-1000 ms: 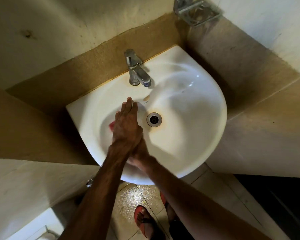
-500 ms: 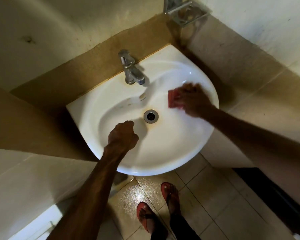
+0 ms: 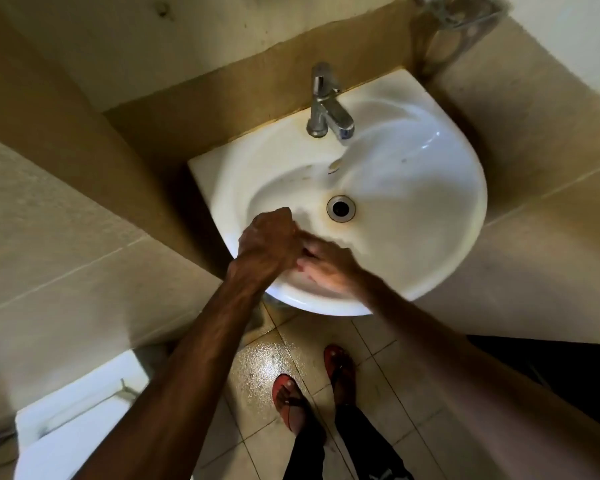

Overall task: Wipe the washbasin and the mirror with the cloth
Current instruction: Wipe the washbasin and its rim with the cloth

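My two hands meet over the near left side of the basin [image 3: 413,209], just inside its front rim. My left hand [image 3: 267,244] is knuckles up, fingers curled under, and it lies over the fingertips of my right hand [image 3: 329,270], which reaches in from the right and is blurred. Of the cloth [image 3: 305,252] I see only a thin red sliver in the gap where the two hands touch, at the tips of my right fingers and under the edge of my left. The rest of it is hidden, so I cannot tell which hand has hold of it, or whether both do.

The drain [image 3: 341,208] lies just beyond my hands, up and to the right, ringed by a yellowish stain. The tap [image 3: 328,105] stands at the far rim, well apart from both hands, its spout pointing into the bowl. Below the basin my feet in red sandals [image 3: 288,400] stand on the wet tiled floor [image 3: 267,368].
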`<state>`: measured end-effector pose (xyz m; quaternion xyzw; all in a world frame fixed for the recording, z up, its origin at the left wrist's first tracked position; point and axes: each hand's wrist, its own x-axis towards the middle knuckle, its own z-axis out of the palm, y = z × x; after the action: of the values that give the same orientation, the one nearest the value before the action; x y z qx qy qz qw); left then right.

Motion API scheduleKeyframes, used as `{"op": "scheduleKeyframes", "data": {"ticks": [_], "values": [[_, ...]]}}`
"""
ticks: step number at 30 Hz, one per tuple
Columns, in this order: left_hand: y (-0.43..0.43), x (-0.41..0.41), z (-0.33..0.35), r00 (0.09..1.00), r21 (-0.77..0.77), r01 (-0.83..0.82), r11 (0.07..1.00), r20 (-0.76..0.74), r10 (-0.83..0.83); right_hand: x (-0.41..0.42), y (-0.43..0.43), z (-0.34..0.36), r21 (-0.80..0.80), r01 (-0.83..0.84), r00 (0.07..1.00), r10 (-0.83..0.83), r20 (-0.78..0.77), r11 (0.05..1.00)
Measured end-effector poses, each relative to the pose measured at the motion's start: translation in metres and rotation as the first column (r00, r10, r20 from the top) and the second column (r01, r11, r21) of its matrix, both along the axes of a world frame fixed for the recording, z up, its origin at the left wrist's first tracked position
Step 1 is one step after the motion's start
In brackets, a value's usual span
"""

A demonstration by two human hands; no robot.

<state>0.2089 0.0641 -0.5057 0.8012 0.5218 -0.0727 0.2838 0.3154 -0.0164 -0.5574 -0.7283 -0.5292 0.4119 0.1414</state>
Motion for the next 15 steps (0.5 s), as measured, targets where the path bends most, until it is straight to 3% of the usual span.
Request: {"op": "scheduleKeyframes", "data": {"ticks": [2,4,7,10,13,15], "values": [[0.002,0.001,0.003,1.000,0.005,-0.010,1.000,0.016,0.010,-0.029,0.001,0.013,-0.078,0.073,0.994,-0.079,-0.077,0.994],[0.003,0.001,0.004,1.000,-0.003,-0.008,1.000,0.024,0.008,-0.037,-0.012,0.023,0.022,0.073,0.984,-0.068,-0.163,0.997],[0.002,0.004,0.002,1.000,-0.087,0.023,0.996,0.009,-0.023,-0.019,-0.052,0.035,0.212,-0.094,0.967,0.140,-0.212,0.973],[-0.005,0.011,-0.003,0.988,-0.193,0.108,0.975,-0.091,-0.127,0.034,-0.077,0.043,0.059,-0.215,0.951,0.223,-0.214,0.975],[-0.018,0.019,-0.011,0.963,-0.260,0.158,0.953,-0.171,-0.206,0.110,-0.084,0.048,-0.121,-0.239,0.969,0.227,-0.102,0.964],[-0.024,0.025,-0.017,0.955,-0.256,0.175,0.951,-0.191,-0.227,0.160,-0.072,0.049,-0.184,-0.328,0.920,0.358,0.163,0.927]]}}
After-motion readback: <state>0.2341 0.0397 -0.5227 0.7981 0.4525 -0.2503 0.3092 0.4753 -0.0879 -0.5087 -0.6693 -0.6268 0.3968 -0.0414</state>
